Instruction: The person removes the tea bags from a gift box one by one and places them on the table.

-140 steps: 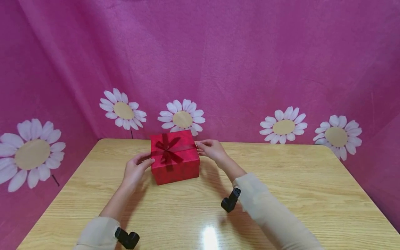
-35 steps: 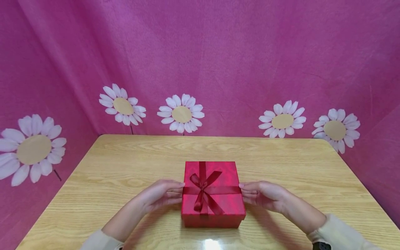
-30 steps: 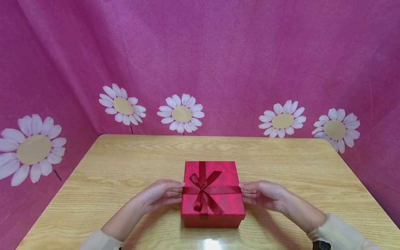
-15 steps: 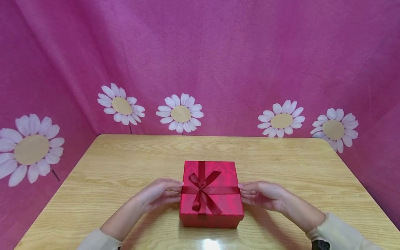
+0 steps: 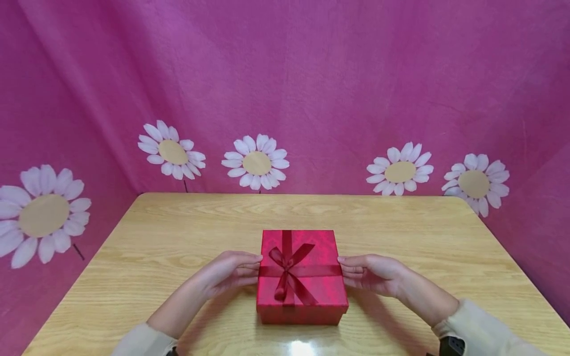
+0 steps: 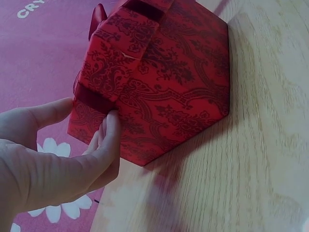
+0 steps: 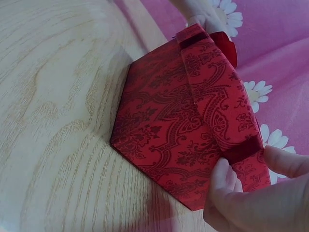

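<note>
A red patterned gift box point(image 5: 307, 291) stands near the front middle of the table, its lid point(image 5: 318, 247) on and tied with a dark red ribbon bow point(image 5: 288, 267). My left hand point(image 5: 227, 274) pinches the lid's left side. In the left wrist view its thumb is at the lid's top edge and its fingertips point(image 6: 112, 118) at the lower edge, over the ribbon band. On the opposite side my right hand point(image 5: 378, 274) pinches the lid likewise; its fingertips point(image 7: 221, 166) sit at the lid's lower edge in the right wrist view. The box's inside is hidden.
The light wooden table point(image 5: 187, 217) reaches back to a magenta cloth point(image 5: 311, 89) printed with white daisies, which also hangs along both sides. A bright light reflection shows on the wood in front of the box.
Since the oldest frame, the box has come from the table's back left to the front middle, squared toward me, with both hands at its sides. Over the last second only the fingers shifted slightly.
</note>
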A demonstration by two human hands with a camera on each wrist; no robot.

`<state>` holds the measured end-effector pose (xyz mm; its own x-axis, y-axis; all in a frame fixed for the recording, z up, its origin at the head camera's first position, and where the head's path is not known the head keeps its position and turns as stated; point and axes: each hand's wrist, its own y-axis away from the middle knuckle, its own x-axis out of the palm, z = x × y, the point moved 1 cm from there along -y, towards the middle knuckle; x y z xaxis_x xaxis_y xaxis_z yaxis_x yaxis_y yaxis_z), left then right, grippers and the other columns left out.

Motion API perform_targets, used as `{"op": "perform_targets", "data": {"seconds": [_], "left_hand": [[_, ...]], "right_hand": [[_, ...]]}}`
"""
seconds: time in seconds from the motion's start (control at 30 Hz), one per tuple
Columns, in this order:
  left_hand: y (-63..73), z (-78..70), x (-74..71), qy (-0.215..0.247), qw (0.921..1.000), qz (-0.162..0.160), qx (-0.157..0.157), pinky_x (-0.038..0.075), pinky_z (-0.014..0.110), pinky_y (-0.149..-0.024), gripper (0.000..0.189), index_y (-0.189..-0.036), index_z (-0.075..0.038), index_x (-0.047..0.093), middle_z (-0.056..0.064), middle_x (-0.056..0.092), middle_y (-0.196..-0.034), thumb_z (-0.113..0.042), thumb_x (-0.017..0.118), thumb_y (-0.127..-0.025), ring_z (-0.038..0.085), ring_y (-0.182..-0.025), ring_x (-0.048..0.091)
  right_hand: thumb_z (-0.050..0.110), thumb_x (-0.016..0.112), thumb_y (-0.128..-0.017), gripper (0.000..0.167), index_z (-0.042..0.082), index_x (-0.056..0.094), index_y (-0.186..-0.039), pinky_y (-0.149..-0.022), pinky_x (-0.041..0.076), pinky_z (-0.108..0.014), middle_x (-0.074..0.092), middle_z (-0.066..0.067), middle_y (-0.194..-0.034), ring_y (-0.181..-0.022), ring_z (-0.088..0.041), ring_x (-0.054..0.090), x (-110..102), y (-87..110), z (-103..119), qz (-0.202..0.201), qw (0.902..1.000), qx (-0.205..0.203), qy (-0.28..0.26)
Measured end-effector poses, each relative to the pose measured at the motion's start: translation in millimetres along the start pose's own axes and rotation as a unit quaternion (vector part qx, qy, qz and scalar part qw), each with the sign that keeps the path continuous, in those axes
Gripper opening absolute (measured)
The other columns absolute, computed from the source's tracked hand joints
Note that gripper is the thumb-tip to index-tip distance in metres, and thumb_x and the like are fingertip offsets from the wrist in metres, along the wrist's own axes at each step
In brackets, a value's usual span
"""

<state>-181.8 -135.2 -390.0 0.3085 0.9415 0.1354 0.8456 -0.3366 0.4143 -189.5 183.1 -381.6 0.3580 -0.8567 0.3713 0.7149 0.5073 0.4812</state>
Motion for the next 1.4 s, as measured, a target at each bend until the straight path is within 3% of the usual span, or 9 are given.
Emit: {"op": "perform_targets", "data": {"seconds": [0.3,0.6,1.03,1.4], "left_hand": [[-0.3,0.3,1.7,0.007,1.0,0.0,0.001,0.057,0.032,-0.093,0.042,-0.121,0.014,0.051,0.005,0.065,-0.097,-0.016,0.058,-0.093,0.011,-0.09,0.066],[2.4,-4.1,2.8,0.003,1.0,0.0,0.004,0.056,0.034,-0.094,0.046,-0.125,0.015,0.048,0.008,0.066,-0.103,-0.018,0.058,-0.094,0.013,-0.093,0.067],[5.9,-9.7,5.3,0.003,0.9996,-0.026,-0.007,0.057,0.033,-0.092,0.046,-0.126,0.013,0.051,0.009,0.065,-0.106,-0.019,0.059,-0.094,0.013,-0.091,0.067],[10.4,-15.4,6.6,0.001,0.9996,-0.027,-0.006,0.058,0.032,-0.091,0.046,-0.128,0.011,0.052,0.011,0.066,-0.11,-0.02,0.058,-0.094,0.014,-0.094,0.067]], "right_hand": [[0.011,0.056,-0.095,0.014,0.011,0.069,-0.089,-0.084,0.057,-0.023,0.072,0.002,-0.09,-0.09,-0.009,0.065,0.2,0.3,-1.0,0.002,0.9999,0.0,-0.017],[0.011,0.056,-0.095,0.016,0.011,0.07,-0.088,-0.084,0.058,-0.022,0.073,0.003,-0.089,-0.089,-0.008,0.066,1.5,2.7,2.7,0.011,0.9997,0.001,-0.022],[0.012,0.054,-0.096,0.02,0.013,0.073,-0.088,-0.084,0.057,-0.022,0.074,0.003,-0.088,-0.088,-0.008,0.067,5.6,8.1,7.8,0.004,0.9997,-0.005,-0.022],[0.011,0.05,-0.098,0.026,0.012,0.073,-0.087,-0.084,0.057,-0.021,0.074,0.004,-0.084,-0.084,-0.006,0.067,9.0,11.4,10.5,0.029,0.9988,-0.013,-0.039]]}}
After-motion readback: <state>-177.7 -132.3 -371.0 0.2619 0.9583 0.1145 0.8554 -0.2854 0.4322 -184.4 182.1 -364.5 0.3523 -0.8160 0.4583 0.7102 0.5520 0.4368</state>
